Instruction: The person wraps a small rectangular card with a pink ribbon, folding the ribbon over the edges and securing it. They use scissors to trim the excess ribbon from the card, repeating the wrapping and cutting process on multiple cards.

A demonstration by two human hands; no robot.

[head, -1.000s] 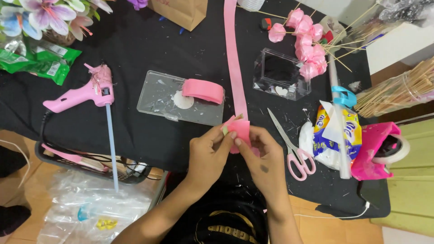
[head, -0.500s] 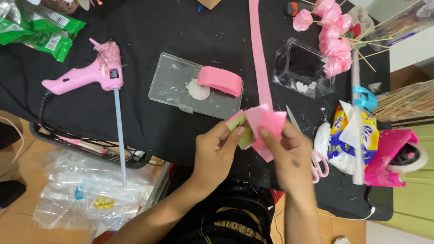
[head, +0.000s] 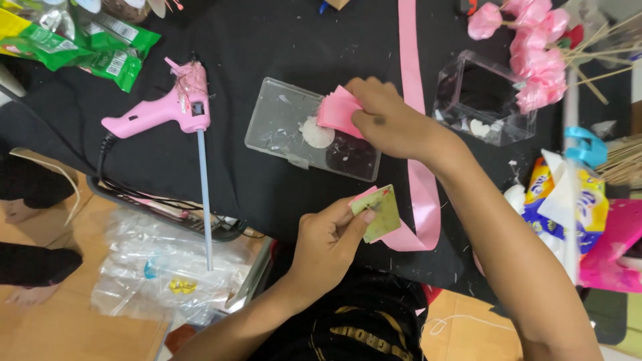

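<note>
My left hand (head: 331, 237) pinches a small yellow-green card (head: 381, 212) with the end of a long pink ribbon (head: 416, 120) against it, just over the near table edge. My right hand (head: 388, 120) reaches forward and holds a stack of cut pink ribbon squares (head: 338, 110) on a clear plastic lid (head: 287, 127). The ribbon runs from the left hand up the black table, partly hidden under my right wrist.
A pink glue gun (head: 164, 107) with a long glue stick (head: 204, 194) lies at left. A clear box (head: 481, 97), pink ribbon roses on sticks (head: 535, 47), green packets (head: 100, 47), and a snack bag (head: 568, 200) surround the black table (head: 267, 40).
Both hands were together folding ribbon near the table edge. My right hand has since moved forward to the pink stack on the clear lid; the left stayed holding the card.
</note>
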